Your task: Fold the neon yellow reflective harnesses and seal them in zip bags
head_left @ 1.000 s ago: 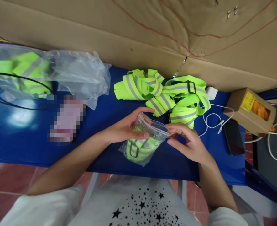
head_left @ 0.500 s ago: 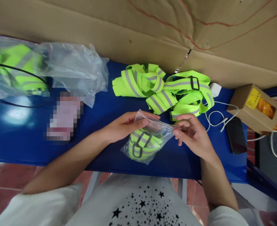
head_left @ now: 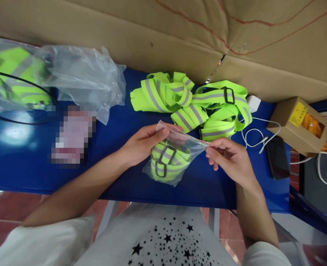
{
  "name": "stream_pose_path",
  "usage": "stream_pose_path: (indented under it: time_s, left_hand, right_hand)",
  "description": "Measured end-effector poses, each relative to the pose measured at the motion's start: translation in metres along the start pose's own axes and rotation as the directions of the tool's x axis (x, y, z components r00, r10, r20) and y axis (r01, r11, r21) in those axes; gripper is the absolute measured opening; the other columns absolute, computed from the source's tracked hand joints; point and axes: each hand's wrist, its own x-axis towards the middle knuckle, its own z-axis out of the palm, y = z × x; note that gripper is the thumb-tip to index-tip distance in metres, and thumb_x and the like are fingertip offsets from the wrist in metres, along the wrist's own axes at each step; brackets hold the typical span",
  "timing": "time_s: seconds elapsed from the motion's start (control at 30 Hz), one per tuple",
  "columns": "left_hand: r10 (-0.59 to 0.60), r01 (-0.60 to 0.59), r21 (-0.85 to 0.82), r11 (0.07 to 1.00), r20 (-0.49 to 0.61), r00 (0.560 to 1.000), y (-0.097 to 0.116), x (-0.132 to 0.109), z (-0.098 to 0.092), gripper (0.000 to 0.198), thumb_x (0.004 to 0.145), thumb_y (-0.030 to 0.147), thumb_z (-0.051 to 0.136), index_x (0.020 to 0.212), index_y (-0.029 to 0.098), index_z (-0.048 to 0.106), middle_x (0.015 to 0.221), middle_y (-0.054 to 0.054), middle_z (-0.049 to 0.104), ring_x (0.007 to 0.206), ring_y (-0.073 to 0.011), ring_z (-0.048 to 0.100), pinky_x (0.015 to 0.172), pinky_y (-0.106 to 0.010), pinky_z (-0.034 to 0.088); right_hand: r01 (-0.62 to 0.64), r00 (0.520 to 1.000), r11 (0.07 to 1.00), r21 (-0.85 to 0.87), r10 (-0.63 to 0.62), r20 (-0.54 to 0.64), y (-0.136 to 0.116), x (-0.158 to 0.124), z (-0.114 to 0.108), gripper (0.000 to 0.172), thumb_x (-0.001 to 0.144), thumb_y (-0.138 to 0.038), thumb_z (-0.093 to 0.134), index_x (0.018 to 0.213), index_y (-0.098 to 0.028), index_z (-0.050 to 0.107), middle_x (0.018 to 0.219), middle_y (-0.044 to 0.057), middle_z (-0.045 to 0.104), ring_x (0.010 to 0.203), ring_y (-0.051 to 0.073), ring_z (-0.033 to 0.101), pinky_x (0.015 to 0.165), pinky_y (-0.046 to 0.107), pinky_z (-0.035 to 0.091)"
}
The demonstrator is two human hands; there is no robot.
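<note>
Left hand [head_left: 141, 142]: grip pressed together on the left end of the bag [head_left: 192, 142] mouth, thumb on the near side, fingers behind.
Right hand [head_left: 230, 160]: thumb and forefinger pinch the right end of the same mouth; the other fingers are curled under.
Bag: clear, zip-type with a red line along the top edge, held stretched between the two hands over the near half of the bench [head_left: 119, 177]. Whether its bottom touches the bench cannot be told.
Strap [head_left: 166, 164]: neon yellow with grey reflective bands and two black buckles, folded and lying inside the bag at its lower end.

Surroundings:
- Strap pile [head_left: 191, 103]: same neon material, unbagged, just beyond the hands near the far edge.
- Loose bags [head_left: 83, 79]: crumpled clear plastic at far left; beside them lies a packed bag [head_left: 16, 77] with neon straps inside and a black cable [head_left: 13, 79] across it.
- Cardboard [head_left: 152, 37]: a sheet standing along the back of the bench.
- Right end: a box [head_left: 299, 123] with an orange window, a phone [head_left: 277, 159] face up, a white cable [head_left: 255, 138] and a plug [head_left: 253, 103].
</note>
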Motion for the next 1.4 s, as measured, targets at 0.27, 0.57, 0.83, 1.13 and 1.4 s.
stream_pose_path:
  time_s: [0.27, 0.57, 0.83, 1.13, 1.4]
  left_hand:
    - [-0.010, 0.009, -0.006, 1.000, -0.031, 0.999, 0.005, 0.001, 0.004, 0.033, 0.091, 0.046, 0.075, 0.107, 0.018, 0.080, 0.104, -0.007, 0.081, 0.098, -0.0239, 0.077, 0.097, -0.035, 0.057]
    - [-0.053, 0.052, -0.057, 0.997, -0.002, 0.999, 0.002, -0.002, 0.006, 0.044, 0.089, 0.056, 0.074, 0.106, 0.016, 0.080, 0.102, -0.010, 0.081, 0.098, -0.0262, 0.076, 0.091, -0.034, 0.058]
    - [-0.036, 0.037, -0.068, 0.997, 0.018, 0.999, -0.010, -0.005, 0.007, 0.042, 0.098, 0.054, 0.062, 0.122, 0.022, 0.073, 0.097, -0.005, 0.080, 0.088, -0.0207, 0.077, 0.084, -0.030, 0.059]
    - [0.057, -0.049, 0.113, 0.992, -0.066, 0.996, -0.013, -0.007, 0.010, 0.046, 0.100, 0.058, 0.055, 0.123, 0.022, 0.073, 0.094, -0.003, 0.076, 0.083, -0.0167, 0.073, 0.079, -0.025, 0.056]
    - [0.110, -0.091, 0.212, 0.973, -0.080, 0.991, -0.012, -0.009, 0.015, 0.048, 0.102, 0.058, 0.052, 0.127, 0.024, 0.073, 0.094, -0.003, 0.075, 0.089, -0.0183, 0.070, 0.083, -0.025, 0.053]
  right_hand:
    - [0.031, 0.997, 0.997, 0.064, -0.027, -0.066, 0.004, 0.002, 0.009, 0.018, 0.092, -0.030, 0.075, 0.104, -0.022, 0.064, 0.078, -0.003, 0.065, 0.053, 0.010, 0.060, 0.038, 0.020, 0.052]
    - [0.051, 0.994, 0.999, -0.002, -0.051, -0.094, 0.006, 0.000, 0.016, 0.015, 0.096, -0.029, 0.067, 0.087, -0.020, 0.059, 0.059, -0.007, 0.057, 0.036, 0.005, 0.049, 0.033, 0.016, 0.040]
    - [0.024, 1.000, 0.999, 0.044, -0.023, -0.020, 0.008, 0.000, 0.019, 0.016, 0.097, -0.033, 0.065, 0.091, -0.021, 0.055, 0.059, -0.007, 0.057, 0.038, 0.008, 0.051, 0.035, 0.018, 0.044]
    - [-0.007, 1.000, 0.999, 0.046, 0.007, -0.002, 0.007, 0.000, 0.021, 0.016, 0.098, -0.034, 0.063, 0.091, -0.022, 0.055, 0.058, -0.007, 0.057, 0.039, 0.008, 0.050, 0.037, 0.019, 0.041]
    - [0.044, 0.999, 0.999, 0.013, -0.044, -0.031, 0.007, 0.000, 0.024, 0.016, 0.096, -0.029, 0.063, 0.085, -0.021, 0.055, 0.054, -0.008, 0.052, 0.037, 0.005, 0.041, 0.037, 0.019, 0.031]
